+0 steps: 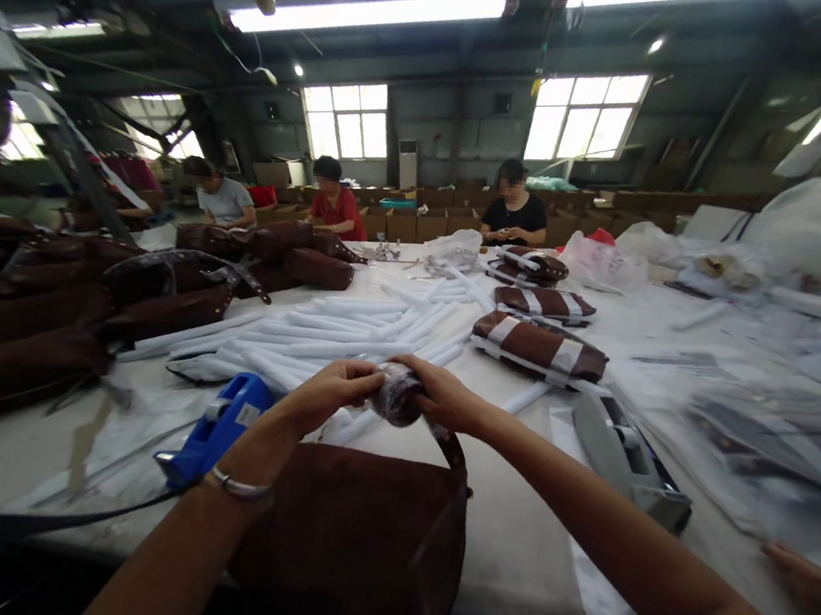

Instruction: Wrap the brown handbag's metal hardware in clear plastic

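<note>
Brown bags (15,326) lie piled well left of the left grip (329,396), and a blue tape dispenser (220,429) sits nearer it. The left grip pinches one side of a plastic-wrapped bundle (397,397); the right grip (445,399) clasps the other. Below both, a brown bag (358,533) rests on the tabletop (518,523). Right of them stands a grey tape dispenser (624,462).
</note>
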Demonstrator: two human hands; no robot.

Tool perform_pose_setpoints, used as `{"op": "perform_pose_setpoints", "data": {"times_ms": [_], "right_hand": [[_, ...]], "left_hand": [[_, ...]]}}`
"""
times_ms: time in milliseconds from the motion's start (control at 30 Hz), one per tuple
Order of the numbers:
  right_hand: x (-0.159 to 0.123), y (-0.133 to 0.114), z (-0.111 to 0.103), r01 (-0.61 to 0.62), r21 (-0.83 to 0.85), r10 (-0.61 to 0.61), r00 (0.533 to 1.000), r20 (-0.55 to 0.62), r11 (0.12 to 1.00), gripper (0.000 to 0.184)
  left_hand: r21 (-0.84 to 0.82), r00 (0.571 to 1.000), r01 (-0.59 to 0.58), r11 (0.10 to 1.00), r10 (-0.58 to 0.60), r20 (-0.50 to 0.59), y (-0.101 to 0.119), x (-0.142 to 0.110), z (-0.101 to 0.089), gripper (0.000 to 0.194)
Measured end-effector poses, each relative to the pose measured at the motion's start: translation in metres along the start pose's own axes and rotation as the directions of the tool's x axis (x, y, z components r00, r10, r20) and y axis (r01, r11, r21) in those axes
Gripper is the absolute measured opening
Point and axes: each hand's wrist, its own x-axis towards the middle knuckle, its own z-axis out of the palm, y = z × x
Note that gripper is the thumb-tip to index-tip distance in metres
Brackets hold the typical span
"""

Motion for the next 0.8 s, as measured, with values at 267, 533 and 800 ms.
{"op": "perform_pose_setpoints", "data": {"times_ms": [267,533,800], "right_hand": [[0.008,0.038,-0.012,-0.198,0.377,0.160,0.979,0.128,0.905,0.064],[0.002,0.045,-0.011,-0.171,0.570,0.107,0.984,0.145,0.804,0.060],[0.017,0.077,0.028,-0.185,0.331,0.260,0.945,-0.199,0.925,0.045]], "left_hand": [[-0.032,0.998,-0.041,0.999,0.043,0.055,-0.022,0.045,-0.017,0.045],[-0.115,0.989,0.030,0.993,-0.013,0.144,-0.028,0.055,-0.024,0.050],[-0.180,0.997,0.005,0.984,-0.019,-0.074,-0.064,0.079,-0.016,0.059]]}}
